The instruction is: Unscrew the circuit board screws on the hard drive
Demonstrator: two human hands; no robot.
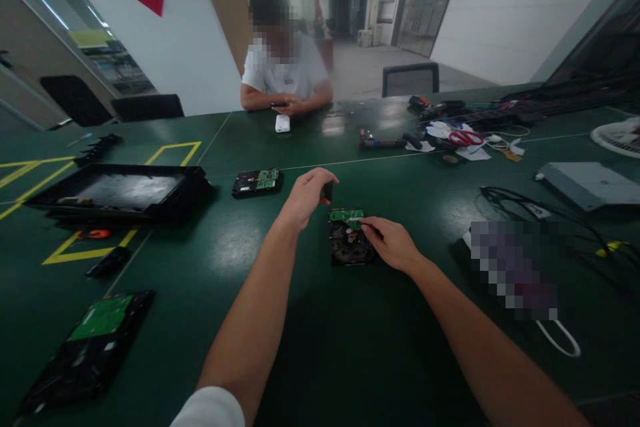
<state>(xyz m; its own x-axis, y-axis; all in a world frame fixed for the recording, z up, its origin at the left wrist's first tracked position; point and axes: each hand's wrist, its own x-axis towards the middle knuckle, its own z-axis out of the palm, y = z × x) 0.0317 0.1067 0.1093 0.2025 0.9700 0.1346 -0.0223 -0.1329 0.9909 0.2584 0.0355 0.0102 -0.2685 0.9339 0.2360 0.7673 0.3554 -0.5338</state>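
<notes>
A black hard drive [349, 247] with a green circuit board [345, 215] at its far end lies on the dark green table in front of me. My right hand [393, 242] is at the drive's right side, its fingers pinched together at the edge of the green board; whatever is between the fingertips is too small to name. Just beyond the drive's far left corner, my left hand [311, 197] is raised above the table, with thumb and fingers curved and apart. A small dark patch shows between those fingers, and I cannot tell whether it is an object.
Other drives lie at the middle left [245, 184] and near left [90, 353]. A black tray [120, 190] is at the left. Cables [525, 203], a metal box [590, 183] and a blurred item stand right. Across the table sits a person [287, 73] holding a phone.
</notes>
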